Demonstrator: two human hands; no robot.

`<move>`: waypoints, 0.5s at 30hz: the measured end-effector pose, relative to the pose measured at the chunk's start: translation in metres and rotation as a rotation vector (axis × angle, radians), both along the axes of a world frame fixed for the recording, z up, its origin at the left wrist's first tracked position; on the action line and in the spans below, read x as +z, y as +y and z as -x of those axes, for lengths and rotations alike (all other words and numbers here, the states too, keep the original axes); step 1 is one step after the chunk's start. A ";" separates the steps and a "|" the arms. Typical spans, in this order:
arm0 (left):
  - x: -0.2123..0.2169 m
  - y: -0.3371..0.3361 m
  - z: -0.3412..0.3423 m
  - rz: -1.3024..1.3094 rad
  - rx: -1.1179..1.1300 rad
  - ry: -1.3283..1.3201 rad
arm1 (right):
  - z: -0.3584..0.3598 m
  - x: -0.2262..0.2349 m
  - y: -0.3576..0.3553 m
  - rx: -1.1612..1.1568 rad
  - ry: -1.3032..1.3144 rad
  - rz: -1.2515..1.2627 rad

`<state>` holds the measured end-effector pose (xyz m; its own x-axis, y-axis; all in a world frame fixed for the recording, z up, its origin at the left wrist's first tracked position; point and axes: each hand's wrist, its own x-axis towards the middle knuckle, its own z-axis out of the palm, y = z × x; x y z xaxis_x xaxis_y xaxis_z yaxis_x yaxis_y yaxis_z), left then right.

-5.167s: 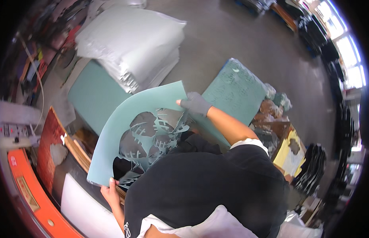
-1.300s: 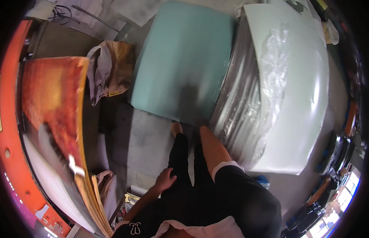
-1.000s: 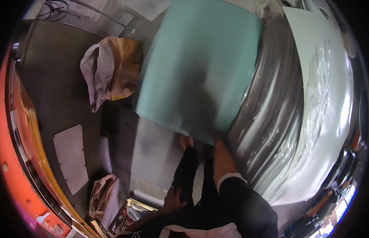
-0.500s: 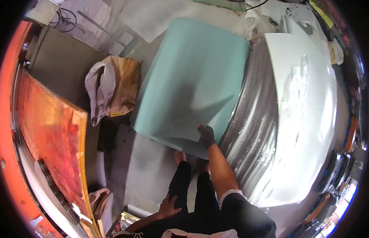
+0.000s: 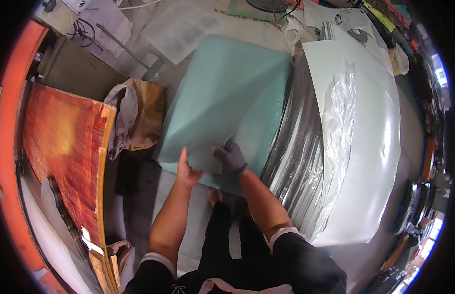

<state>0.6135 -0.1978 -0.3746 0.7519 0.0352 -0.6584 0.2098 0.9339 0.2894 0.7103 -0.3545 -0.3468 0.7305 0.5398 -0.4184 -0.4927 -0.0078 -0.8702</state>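
Motion blurs the fingers where they meet the green sheets [image 5: 232, 73], so their grip is hard to make out. The left hand [image 5: 187, 169] is bare and spread, one digit pointing up and others to the right, over the near edge; I cannot tell whether it touches. The right hand [image 5: 231, 158], in a dark glove, curls its fingers over the near part of the sheets; I cannot tell whether it pinches one.

The green sheets lie in one pile before the person, their number uncountable. Just right of them is one white stack [image 5: 369, 147], partly under crumpled clear film [image 5: 339, 103]. One red board [image 5: 66, 127] stands at the left; two bags show, the brown one [image 5: 146, 112] near the pile, the lower one [image 5: 120, 249] mostly hidden by the board. The dark rim cuts off an orange machine [image 5: 9, 122].

The floor [image 5: 357, 257] is grey; windows [image 5: 435, 230] glare at lower right.
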 end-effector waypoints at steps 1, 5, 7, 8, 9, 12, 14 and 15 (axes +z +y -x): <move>-0.002 0.000 -0.009 -0.038 0.011 0.095 | 0.004 0.001 -0.004 -0.001 0.028 -0.038; 0.006 -0.014 -0.007 -0.196 -0.035 0.175 | 0.012 0.015 -0.021 -0.055 -0.038 0.042; 0.023 -0.019 -0.005 -0.264 -0.025 0.173 | 0.010 0.027 -0.028 -0.004 -0.067 0.140; 0.032 -0.023 -0.008 -0.271 0.014 0.150 | 0.008 0.034 -0.031 -0.017 -0.290 0.177; 0.043 -0.027 -0.008 -0.272 0.049 0.114 | 0.009 0.041 -0.035 -0.027 -0.504 0.217; 0.081 -0.036 -0.014 -0.363 0.035 0.125 | 0.014 0.065 -0.051 -0.166 -0.180 -0.045; 0.106 -0.048 -0.012 -0.403 -0.016 0.229 | 0.008 0.082 -0.063 -0.222 0.065 -0.194; 0.117 -0.057 -0.011 -0.399 -0.004 0.215 | 0.012 0.092 -0.071 -0.217 0.059 -0.194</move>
<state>0.6246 -0.2552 -0.2575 0.5998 0.3154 -0.7354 0.3079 0.7573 0.5759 0.6982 -0.4257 -0.2549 0.8148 0.4480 -0.3680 -0.5147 0.2669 -0.8148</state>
